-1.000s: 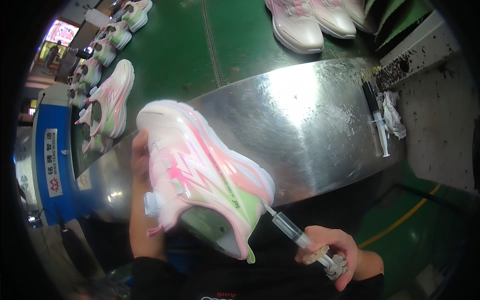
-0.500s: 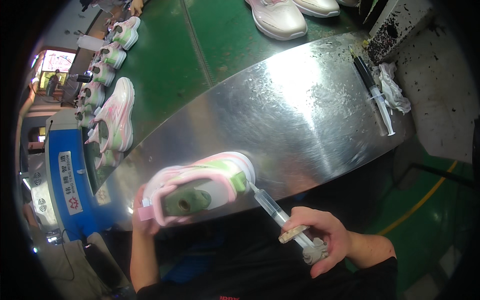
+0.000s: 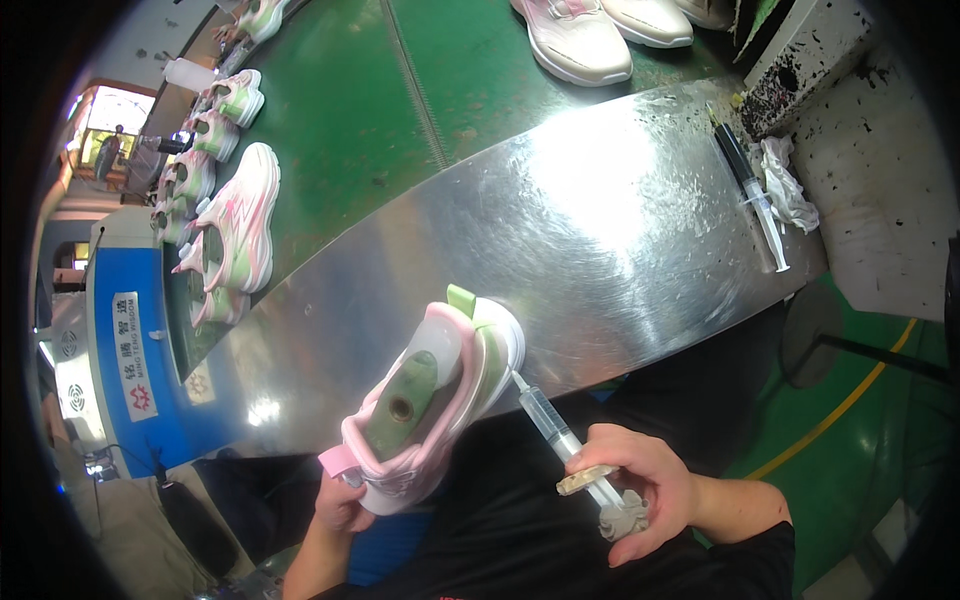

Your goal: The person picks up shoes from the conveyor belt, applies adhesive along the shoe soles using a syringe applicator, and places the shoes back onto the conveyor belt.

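A pink, white and green sneaker (image 3: 452, 440) is tilted over the near edge of the metal worktop, its opening facing up. Inside it sits a green insert (image 3: 400, 405) with a round hole. My left hand (image 3: 342, 503) grips the shoe's lower left end, below a pink tab. In my right hand (image 3: 655, 475) is a clear syringe (image 3: 545, 415), with pale wrapping at its finger flange and plunger end. Its nozzle points up and left, at or very close to the edge of the white sole; whether it touches, I cannot tell.
A shiny metal worktop (image 3: 440, 260) borders a green conveyor belt (image 3: 330, 120). Similar sneakers (image 3: 245, 215) line the belt's left side; cream shoes (image 3: 575, 45) stand at the far end. Another syringe (image 3: 752, 200) and crumpled white tissue (image 3: 788, 185) lie at the right. A blue-and-white machine panel (image 3: 140, 350) stands left.
My left hand has lowered and turned the sneaker, so its far end now points up and right. The syringe has shifted slightly left and still stays by the sole.
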Demonstrator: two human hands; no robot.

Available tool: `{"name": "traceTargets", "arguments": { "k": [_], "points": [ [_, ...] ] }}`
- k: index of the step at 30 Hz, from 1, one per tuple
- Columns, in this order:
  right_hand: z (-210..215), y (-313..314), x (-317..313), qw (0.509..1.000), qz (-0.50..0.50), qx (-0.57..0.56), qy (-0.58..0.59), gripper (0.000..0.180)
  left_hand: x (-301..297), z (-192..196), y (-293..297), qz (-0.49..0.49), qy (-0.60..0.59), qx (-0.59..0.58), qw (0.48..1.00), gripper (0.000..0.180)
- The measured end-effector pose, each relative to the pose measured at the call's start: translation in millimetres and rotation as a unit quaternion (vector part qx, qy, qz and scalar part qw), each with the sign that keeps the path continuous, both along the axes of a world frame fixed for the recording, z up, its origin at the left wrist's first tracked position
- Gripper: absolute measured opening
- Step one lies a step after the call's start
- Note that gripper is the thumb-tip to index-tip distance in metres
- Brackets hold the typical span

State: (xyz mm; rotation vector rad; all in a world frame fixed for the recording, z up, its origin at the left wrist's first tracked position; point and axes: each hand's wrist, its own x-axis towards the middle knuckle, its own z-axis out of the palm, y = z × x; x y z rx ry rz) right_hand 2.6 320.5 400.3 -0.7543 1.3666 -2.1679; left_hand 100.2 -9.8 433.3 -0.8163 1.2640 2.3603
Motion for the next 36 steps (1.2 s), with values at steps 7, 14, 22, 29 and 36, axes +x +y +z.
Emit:
{"name": "traceTargets", "arguments": {
  "k": [7, 14, 22, 29, 36],
  "points": [
    [15, -7, 2, 0.999, 0.0, 0.014, 0.042, 0.072, 7, 0, 24, 0.016, -0.01, 0.079, 0.997, 0.086],
    [35, -14, -5, 0.998, -0.001, 0.035, 0.057, 0.076, 5, -16, 46, 0.005, 0.007, 0.195, 0.981, 0.088],
    [75, 9, -7, 0.988, 0.08, 0.125, -0.027, 0.078, -19, -24, 72, -0.044, -0.056, 0.361, 0.93, 0.078],
    [100, 33, -6, 0.985, 0.05, 0.146, 0.07, 0.079, -34, -48, 95, -0.154, -0.059, 0.423, 0.891, 0.063],
    [120, 55, 9, 0.984, 0.018, 0.157, 0.078, 0.075, -65, -44, 123, -0.194, -0.028, 0.393, 0.898, 0.048]
  ]
}}
